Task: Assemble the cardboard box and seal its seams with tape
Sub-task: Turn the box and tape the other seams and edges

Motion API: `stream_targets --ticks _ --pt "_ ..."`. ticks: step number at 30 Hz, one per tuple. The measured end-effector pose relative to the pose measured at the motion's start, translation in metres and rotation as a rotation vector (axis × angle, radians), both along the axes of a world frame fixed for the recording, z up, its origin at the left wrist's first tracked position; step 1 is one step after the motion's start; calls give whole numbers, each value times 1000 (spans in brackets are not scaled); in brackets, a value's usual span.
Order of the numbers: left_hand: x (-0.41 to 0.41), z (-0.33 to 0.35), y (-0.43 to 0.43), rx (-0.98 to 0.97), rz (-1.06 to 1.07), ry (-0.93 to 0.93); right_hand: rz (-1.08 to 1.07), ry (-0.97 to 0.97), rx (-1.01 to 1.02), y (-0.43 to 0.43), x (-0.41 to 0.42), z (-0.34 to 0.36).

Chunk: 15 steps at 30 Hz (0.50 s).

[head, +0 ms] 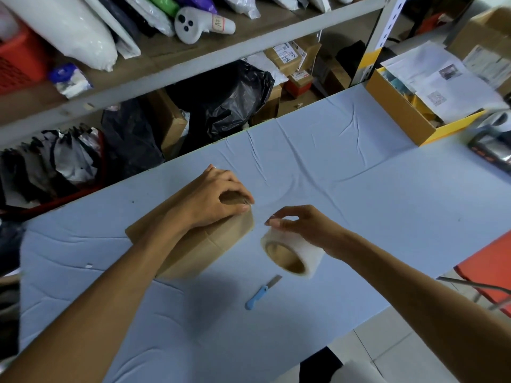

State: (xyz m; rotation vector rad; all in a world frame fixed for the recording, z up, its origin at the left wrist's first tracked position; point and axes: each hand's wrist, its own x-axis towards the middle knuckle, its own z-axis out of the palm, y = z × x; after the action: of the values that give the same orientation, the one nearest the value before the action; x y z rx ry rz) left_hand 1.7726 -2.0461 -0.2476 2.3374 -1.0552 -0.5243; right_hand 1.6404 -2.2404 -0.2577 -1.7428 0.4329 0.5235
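Observation:
A small brown cardboard box [204, 246] stands on the blue-covered table [359, 189], its flaps folded shut. My left hand [218, 197] rests on top of the box, fingers curled at its far right corner, pinching what looks like a tape end. My right hand [301, 223] holds a roll of clear tape [293, 254] just right of the box, lifted slightly off the table, with its brown core facing me. A thin clear strip seems to run between roll and box corner.
A small blue-handled knife [261, 294] lies on the table in front of the roll. An open yellow-edged carton [401, 114] with papers sits at the far right. Shelves with bags and parcels [221, 100] stand behind the table. A red surface [489, 266] borders the right edge.

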Motion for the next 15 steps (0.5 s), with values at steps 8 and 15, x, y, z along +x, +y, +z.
stream_targets --ticks 8,15 --pt "-9 -5 -1 -26 2 -33 201 195 -121 -18 -8 -20" --pt "-3 -2 2 -23 75 12 163 12 -17 -20 -1 -15"
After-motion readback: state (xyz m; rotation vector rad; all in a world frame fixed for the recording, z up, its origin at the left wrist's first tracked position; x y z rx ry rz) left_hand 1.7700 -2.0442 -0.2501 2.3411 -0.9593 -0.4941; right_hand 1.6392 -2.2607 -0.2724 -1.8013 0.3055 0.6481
